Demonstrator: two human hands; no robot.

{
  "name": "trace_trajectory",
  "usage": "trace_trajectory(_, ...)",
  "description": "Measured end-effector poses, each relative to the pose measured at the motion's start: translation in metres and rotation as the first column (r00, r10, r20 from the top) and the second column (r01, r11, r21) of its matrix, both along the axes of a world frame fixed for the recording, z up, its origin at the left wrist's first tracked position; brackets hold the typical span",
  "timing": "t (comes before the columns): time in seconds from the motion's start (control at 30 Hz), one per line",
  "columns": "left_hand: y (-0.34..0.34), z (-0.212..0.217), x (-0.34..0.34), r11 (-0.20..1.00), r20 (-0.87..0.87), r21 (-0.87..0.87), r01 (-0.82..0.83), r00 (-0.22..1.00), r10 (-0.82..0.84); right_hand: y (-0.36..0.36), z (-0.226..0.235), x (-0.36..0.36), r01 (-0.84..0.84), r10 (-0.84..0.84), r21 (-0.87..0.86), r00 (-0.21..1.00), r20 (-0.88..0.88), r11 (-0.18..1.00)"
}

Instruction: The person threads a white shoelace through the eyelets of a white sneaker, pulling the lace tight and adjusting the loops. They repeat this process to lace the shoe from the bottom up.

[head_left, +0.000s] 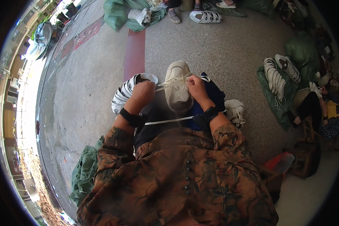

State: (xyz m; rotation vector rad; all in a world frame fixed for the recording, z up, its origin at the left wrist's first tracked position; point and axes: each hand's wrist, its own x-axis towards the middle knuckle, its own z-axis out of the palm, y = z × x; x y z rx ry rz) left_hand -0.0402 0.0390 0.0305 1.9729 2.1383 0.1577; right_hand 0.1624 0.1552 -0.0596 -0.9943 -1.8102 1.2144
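A cream sneaker (177,71) rests on my lap between my hands, its toe pointing away from me. Across its top run pale shoelaces (172,81). My left hand (144,92) is closed in a fist at the left side, with lace running from it to the shoe. On the right, my right hand (197,88) pinches the lace close to the shoe's edge. Beyond my left hand lies a stacked row of white shoes (122,93). Another whitish sneaker (235,111) sits beside my right thigh.
More stacked white shoes (274,77) lie on green sacking (269,98) at the right, near another seated person (309,107). Ahead are a green sack (117,13), a white shoe row (205,17) and people's feet. A crumpled green sack (87,169) lies at my left.
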Motion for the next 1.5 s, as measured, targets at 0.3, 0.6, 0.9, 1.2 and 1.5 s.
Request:
trace_trajectory(0.3, -0.005, -0.032, 0.005, 0.941, 0.968, -0.087, -0.326, 0.194, 0.157, -0.004, -0.001, -0.014, 0.155, -0.215, 0.342, 0.966, 0.145, 0.927)
trace_trajectory(0.6, 0.021, -0.032, 0.039, 0.976, 0.821, -0.128, -0.178, -0.571, 0.003, -0.002, 0.046, 0.009, -0.064, -0.199, -0.476, 0.853, -0.482, 0.877)
trace_trajectory(0.9, -0.232, -0.116, -0.21, 0.308, 0.877, -0.376, -0.874, -0.443, -0.187, 0.092, 0.025, 0.272, 0.582, -0.666, -0.395, 0.738, -0.11, 0.71)
trace_trajectory(1.2, -0.071, -0.091, -0.068, 0.804, 0.482, 0.336, -0.49, 0.823, 0.299, 0.039, 0.052, 0.067, -0.068, 0.0, 0.237, 0.961, 0.276, 0.969)
trace_trajectory(1.5, 0.03, -0.056, 0.016, 0.896, 0.776, -0.028, -0.443, 0.556, 0.299, 0.008, 0.048, -0.007, -0.277, 0.225, 0.093, 0.901, 0.37, 0.956)
